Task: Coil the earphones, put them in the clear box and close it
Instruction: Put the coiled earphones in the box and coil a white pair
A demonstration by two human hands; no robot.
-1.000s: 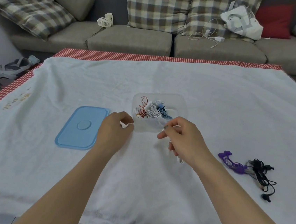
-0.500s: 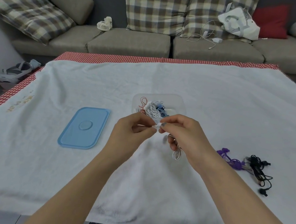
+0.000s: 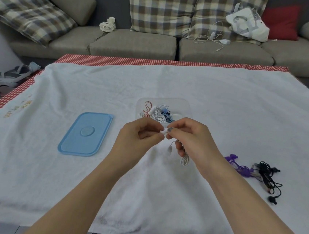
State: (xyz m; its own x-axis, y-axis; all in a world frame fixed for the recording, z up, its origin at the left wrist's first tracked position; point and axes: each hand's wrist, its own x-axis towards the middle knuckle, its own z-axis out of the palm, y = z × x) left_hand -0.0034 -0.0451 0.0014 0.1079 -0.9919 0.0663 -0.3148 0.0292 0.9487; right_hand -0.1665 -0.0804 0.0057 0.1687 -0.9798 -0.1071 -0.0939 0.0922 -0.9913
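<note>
Both hands meet just in front of the clear box (image 3: 186, 106), which stands open and holds several coiled earphones in red, white and blue. My left hand (image 3: 138, 136) and my right hand (image 3: 189, 137) pinch the white earphones (image 3: 185, 160) between their fingertips. A loop of the white cable and a plug hang below my right hand. The blue lid (image 3: 85, 133) lies flat to the left of the box. Purple earphones (image 3: 239, 166) and black earphones (image 3: 269, 179) lie loose on the white cloth at the right.
A white towel over a red checked cloth (image 3: 117, 62) covers the table. Behind it stands a grey sofa with checked cushions, a small white fan (image 3: 107, 24), a white cable (image 3: 213, 39) and a white bag (image 3: 247, 23). Sandals (image 3: 15, 75) lie on the floor at the left.
My two hands came together from apart and rose slightly, both now pinching the white earphone end. The cable loop hangs under my right hand.
</note>
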